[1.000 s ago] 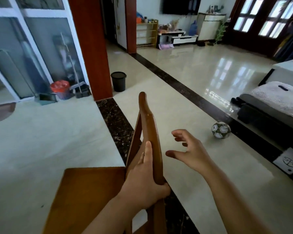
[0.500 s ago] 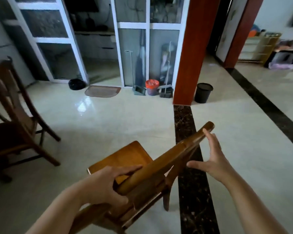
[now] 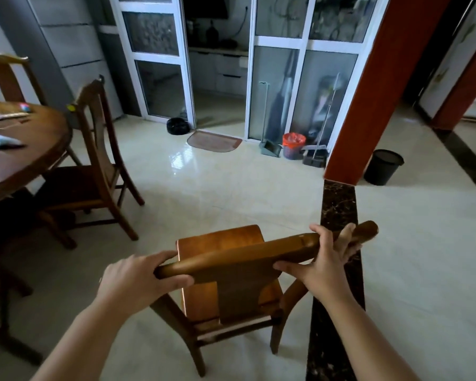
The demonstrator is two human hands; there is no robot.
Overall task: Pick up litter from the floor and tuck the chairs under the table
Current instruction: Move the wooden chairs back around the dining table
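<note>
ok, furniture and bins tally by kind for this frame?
Chairs: 3, held, tucked, far
Tables: 1
Black bins: 1
Orange-lined bins: 1
Total: 6

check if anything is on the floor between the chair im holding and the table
Nothing lies on the bare tiles between the held chair and the round table. Another chair already stands at the table's near edge, so that spot is taken. Both the left hand and right hand grip the top rail.
</note>
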